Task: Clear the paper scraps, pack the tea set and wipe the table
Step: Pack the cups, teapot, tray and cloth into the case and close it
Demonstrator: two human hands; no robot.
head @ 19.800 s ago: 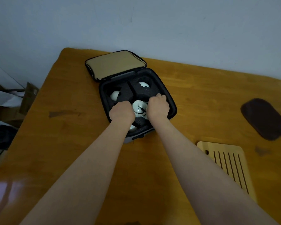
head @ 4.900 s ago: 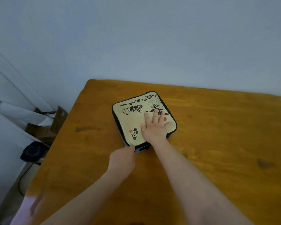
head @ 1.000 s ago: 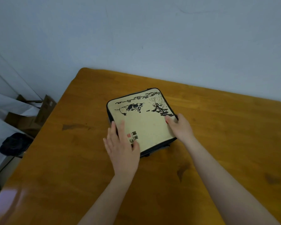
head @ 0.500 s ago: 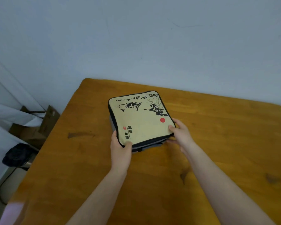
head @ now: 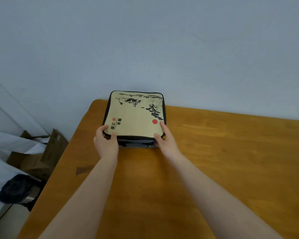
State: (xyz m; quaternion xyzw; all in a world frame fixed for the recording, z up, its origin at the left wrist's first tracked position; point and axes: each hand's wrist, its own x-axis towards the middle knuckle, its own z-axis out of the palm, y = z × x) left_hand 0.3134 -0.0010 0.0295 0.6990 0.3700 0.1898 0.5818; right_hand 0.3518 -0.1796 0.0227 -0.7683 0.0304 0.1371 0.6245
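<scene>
Orange wood desk (head: 214, 169) against a pale wall (head: 145, 49). Its L edge drops to cardboard boxes (head: 41, 152) and a dark bin (head: 16, 188) on the floor. Zipped case (head: 135, 116) is at the far-L corner, by the wall. L hand (head: 106, 142) and R hand (head: 164, 141) grip its 2 near corners, fingers curled over the lid. Wood runs on to the R and near side.
</scene>
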